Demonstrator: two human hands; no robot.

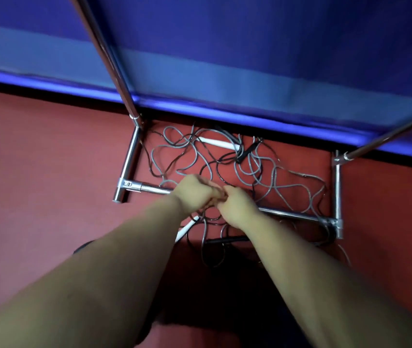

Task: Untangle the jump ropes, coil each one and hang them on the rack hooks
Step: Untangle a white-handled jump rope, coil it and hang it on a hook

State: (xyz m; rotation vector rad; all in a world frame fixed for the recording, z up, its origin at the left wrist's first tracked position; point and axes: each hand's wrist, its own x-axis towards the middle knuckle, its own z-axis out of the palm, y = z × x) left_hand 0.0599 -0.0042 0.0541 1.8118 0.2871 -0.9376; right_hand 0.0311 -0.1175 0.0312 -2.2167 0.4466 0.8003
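Note:
A tangle of grey and black jump ropes lies on the red floor inside the base of a chrome rack. A white handle and a black handle lie at the far side; another white handle and a black handle lie nearer me. My left hand and my right hand meet over the rack's front bar, fingers curled together around rope strands. What exactly each hand pinches is hidden by the fingers.
The rack's uprights rise toward me at left and right. A blue padded wall stands right behind the rack. Red floor spreads to both sides. My shadow darkens the floor below my arms.

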